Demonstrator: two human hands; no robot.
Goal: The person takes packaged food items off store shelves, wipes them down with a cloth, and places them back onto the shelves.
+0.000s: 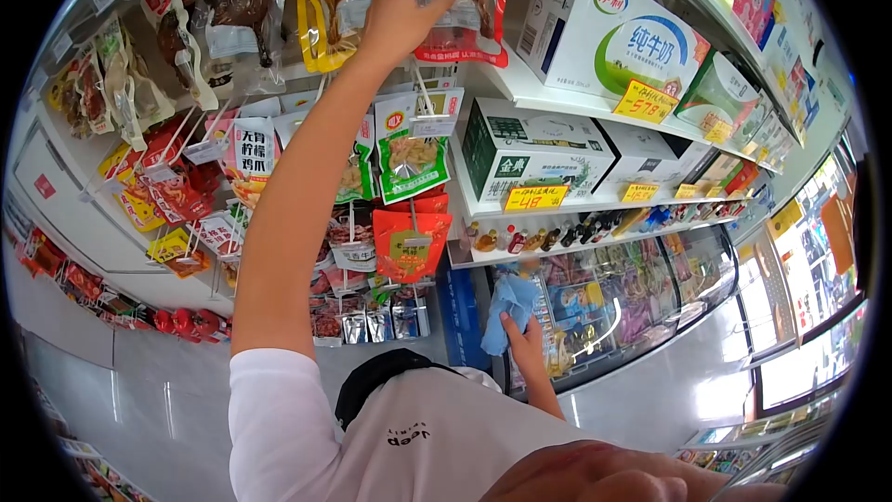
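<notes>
I had the left hand, way nearer, splayed open over the upright red-bordered meat pack. Right hand gripped blue cloth.

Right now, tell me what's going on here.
A person is at a shop display, left hand up at two hanging packets of meat, a yellow packet and a red packet; whether it grips either is unclear. The right hand, down low, holds a crumpled blue cloth. A white milk carton sits on the shelf to the right.

The left hand stretches high; the right hand grips.
</notes>
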